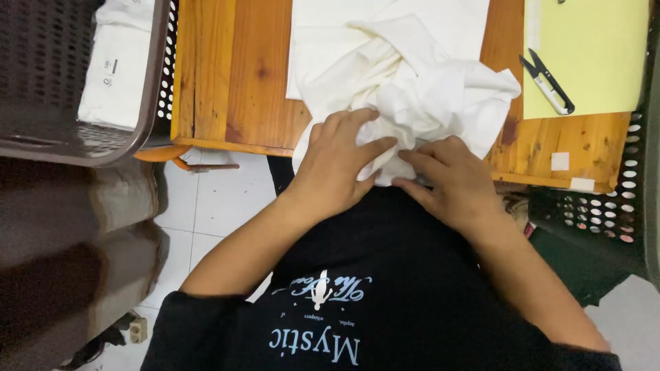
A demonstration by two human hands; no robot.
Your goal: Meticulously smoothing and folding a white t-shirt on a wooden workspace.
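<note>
Head view: wooden surface (234,75), cream cloth (412,82) bunched at its near edge, left hand (340,161) and right hand (454,182) both pinching its hem, seemingly mid-inspection; thread snips (548,81) lying apart on 1 yellow sheet (591,48).

Matt, crumpled white cloth (419,89) lies on a glossy varnished wooden table (240,75), beside a perforated plastic basket (89,75)

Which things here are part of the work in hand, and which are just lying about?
In hand: left hand, right hand, crumpled white cloth.

Lying about: thread snips, yellow sheet, brown basket, folded white cloth inside it, wooden table.
</note>
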